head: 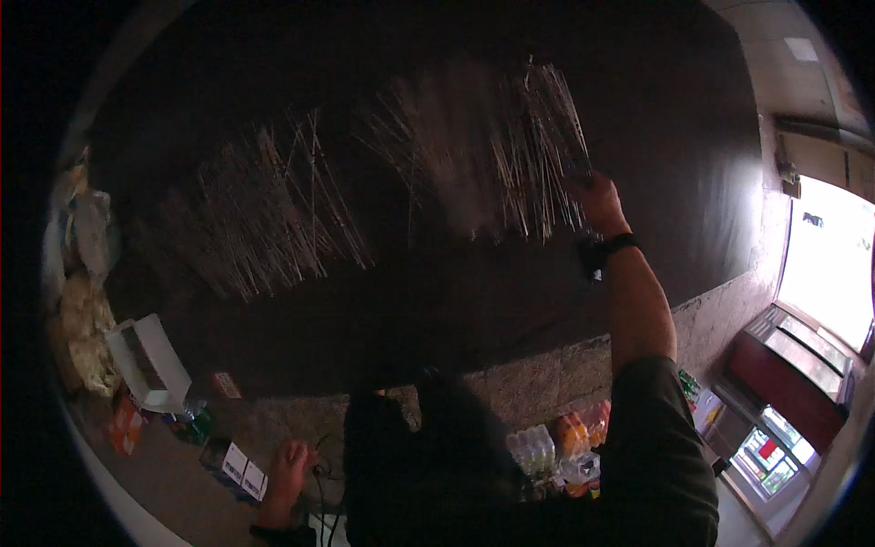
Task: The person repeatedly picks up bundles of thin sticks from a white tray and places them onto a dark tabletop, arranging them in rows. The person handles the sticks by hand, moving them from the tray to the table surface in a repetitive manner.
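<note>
Many thin sticks, like skewers, lie in two loose heaps on a dark surface: one heap of sticks (260, 212) at the left, one pile of sticks (465, 150) in the middle. My right hand (596, 198) is at the right end of the middle heap, with its fingers bent at the sticks there; whether it grips any is too dark to tell. A dark band is round that wrist. At the lower left my left hand (294, 461) hangs beside a thin dark cable (320, 478), its fingers curled; what they hold is unclear.
An open white box (150, 362) is at the surface's left corner, near a small orange packet (227, 385). Below are a dark box with white labels (234, 470), packs of bottles (532, 451) and orange-coloured packs (583, 427). A red cabinet (779, 383) stands at the right by a bright opening.
</note>
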Available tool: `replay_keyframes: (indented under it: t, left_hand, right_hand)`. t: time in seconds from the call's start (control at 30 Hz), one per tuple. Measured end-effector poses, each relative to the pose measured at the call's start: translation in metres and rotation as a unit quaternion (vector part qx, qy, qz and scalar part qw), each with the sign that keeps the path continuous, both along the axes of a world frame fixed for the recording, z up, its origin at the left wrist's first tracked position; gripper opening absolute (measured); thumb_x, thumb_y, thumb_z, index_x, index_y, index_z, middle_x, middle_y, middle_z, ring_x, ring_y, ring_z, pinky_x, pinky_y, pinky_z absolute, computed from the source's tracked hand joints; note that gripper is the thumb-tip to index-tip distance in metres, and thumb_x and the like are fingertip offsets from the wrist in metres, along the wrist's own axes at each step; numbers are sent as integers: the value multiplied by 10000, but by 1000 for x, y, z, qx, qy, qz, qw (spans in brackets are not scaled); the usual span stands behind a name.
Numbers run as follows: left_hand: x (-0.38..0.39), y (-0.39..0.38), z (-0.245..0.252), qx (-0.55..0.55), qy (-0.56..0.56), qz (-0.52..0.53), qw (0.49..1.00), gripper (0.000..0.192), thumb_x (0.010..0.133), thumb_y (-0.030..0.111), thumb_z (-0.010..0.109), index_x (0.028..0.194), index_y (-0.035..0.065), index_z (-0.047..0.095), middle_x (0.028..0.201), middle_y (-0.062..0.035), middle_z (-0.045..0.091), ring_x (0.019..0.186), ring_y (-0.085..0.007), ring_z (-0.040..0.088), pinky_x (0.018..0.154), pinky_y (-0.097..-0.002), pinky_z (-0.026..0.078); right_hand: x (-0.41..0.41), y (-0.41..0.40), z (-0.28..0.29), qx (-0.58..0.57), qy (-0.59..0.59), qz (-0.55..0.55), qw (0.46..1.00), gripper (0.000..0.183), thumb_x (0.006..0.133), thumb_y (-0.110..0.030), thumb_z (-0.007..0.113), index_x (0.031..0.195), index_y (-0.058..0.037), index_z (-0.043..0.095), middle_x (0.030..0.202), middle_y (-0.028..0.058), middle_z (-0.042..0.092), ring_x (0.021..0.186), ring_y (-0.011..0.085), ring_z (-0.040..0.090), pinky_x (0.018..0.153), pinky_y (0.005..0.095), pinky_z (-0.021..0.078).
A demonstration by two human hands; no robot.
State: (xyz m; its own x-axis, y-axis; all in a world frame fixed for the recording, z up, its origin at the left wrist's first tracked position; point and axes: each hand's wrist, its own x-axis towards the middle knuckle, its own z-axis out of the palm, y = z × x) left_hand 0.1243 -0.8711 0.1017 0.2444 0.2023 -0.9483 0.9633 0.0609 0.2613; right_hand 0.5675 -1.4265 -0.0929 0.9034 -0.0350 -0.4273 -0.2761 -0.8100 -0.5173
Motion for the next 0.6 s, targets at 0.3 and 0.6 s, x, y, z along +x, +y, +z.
replay_keyframes:
  t: [0.3, 0.6]
  left_hand:
    - [4, -5, -12, -6, 30, 32, 999, 212, 946, 186, 544, 1056, 7, 520, 934, -132, 622, 845, -225, 641, 755, -336, 518]
    - [16, -5, -12, 3, 35, 22, 999, 228, 948, 198, 537, 1034, -13, 528, 923, -142, 619, 857, -218, 632, 763, -341, 509]
  right_hand:
    - [20, -78, 17, -106, -47, -15, 993, 334, 852, -315, 609, 982, -10, 644, 913, 202, 665, 923, 369, 632, 758, 421, 489]
    - [32, -171, 5, -194, -175, 67, 963, 323, 873, -312, 532, 944, -12, 630, 879, 234, 641, 857, 421, 607, 731, 492, 479]
